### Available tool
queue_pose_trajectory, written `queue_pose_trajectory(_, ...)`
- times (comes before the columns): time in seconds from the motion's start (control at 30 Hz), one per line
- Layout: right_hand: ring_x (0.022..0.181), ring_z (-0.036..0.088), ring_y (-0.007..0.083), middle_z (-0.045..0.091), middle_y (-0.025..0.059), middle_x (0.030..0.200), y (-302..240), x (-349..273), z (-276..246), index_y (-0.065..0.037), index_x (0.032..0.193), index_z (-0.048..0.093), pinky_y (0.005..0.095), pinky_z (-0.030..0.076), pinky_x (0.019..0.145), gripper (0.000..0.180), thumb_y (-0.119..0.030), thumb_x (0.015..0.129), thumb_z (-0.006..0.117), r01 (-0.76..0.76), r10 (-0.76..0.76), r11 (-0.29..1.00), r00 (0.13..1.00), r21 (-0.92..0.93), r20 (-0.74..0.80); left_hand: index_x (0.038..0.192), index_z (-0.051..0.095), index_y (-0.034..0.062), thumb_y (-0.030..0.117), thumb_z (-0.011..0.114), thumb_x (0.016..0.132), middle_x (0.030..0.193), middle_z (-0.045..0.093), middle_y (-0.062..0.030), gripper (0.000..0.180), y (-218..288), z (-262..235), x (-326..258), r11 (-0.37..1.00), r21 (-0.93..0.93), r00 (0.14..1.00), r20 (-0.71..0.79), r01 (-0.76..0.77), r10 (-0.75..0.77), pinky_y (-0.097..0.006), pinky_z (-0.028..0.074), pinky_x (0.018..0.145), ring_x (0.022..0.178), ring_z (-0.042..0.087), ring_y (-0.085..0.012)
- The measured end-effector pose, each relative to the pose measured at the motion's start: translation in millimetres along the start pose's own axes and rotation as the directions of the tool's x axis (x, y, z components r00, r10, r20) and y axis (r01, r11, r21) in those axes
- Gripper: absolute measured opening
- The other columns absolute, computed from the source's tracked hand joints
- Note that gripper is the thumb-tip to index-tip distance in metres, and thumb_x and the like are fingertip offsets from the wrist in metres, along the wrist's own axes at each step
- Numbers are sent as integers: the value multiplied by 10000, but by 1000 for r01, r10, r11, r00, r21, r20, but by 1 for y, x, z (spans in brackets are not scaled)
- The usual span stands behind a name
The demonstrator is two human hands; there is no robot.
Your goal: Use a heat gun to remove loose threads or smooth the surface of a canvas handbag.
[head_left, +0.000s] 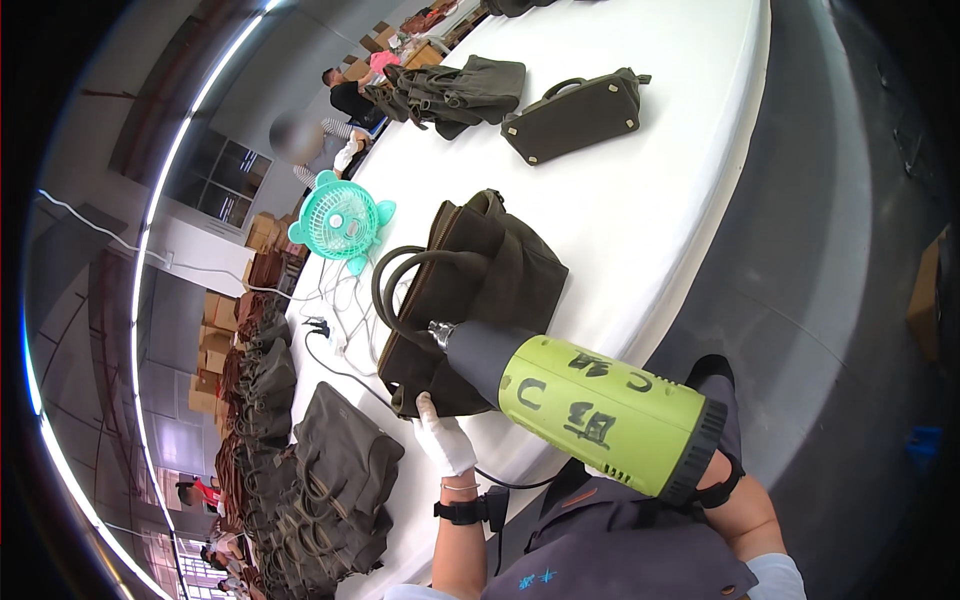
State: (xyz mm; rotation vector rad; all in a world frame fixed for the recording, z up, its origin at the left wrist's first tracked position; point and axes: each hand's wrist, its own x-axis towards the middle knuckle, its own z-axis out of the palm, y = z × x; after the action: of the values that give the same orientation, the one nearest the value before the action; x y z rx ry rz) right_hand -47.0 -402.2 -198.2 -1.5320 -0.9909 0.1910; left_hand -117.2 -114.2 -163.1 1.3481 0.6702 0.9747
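A dark olive-brown handbag with two rounded handles and a zip along its top edge stands tilted on the white table before me. My left hand, in a white glove, grips the bag's near lower corner; some of its fingers are hidden behind the material. A lime-green heat gun with a black front and metal nozzle is in my right hand. The gun's body covers most of that hand. Its nozzle points at the bag, close to the base of a handle.
A mint-green fan and loose white cables lie beyond the bag. Another handbag and a heap of bags rest farther along the white table. Many dark bags crowd the left edge. Co-workers sit across the table.
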Motion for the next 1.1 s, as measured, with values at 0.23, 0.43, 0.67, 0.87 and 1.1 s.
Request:
queue_pose_trajectory(0.23,1140,550,256,565,78,1268,37,-19,27,-88,1311,501,374,434,971,416,-201,914,560,-248,210,820,969,516,133,933,586,34,298,557,945,781,576,17,265,-4,-13,5,998,-32,999,-22,47,-48,-221,389,573,642,491,-59)
queue_pose_trajectory(0.43,1077,590,231,622,39,1203,49,-4,25,-149,1238,603,361,458,901,430,-293,842,691,178,-194,899,981,-401,2,1019,583,13,258,557,945,936,630,-37,257,1,-1,-1,994,-105,1000,14,-20,22,-257,458,736,810,574,-105)
queue_pose_trajectory(0.67,1077,590,217,614,23,1219,47,4,22,-172,1261,587,358,453,902,440,-313,855,679,131,-155,932,987,-337,-46,1059,571,4,241,555,949,970,631,-44,262,-4,-9,2,991,-130,999,43,-10,15,-264,462,766,842,582,-114)
queue_pose_trajectory(0.87,1060,592,228,630,24,1184,29,5,-2,-168,1211,626,353,454,890,405,-315,839,693,277,-287,792,955,-544,69,1041,574,0,246,557,947,970,631,-46,264,-2,0,1,991,-125,999,-9,-53,52,-261,459,761,838,580,-115)
queue_pose_trajectory(1.1,961,630,230,669,39,1082,15,2,-7,-127,1123,671,339,487,815,344,-236,801,732,208,-246,896,968,-393,-50,1008,584,-13,268,552,949,948,633,-51,289,1,-5,-3,1000,-14,1000,3,-20,20,-259,457,748,821,576,-115)
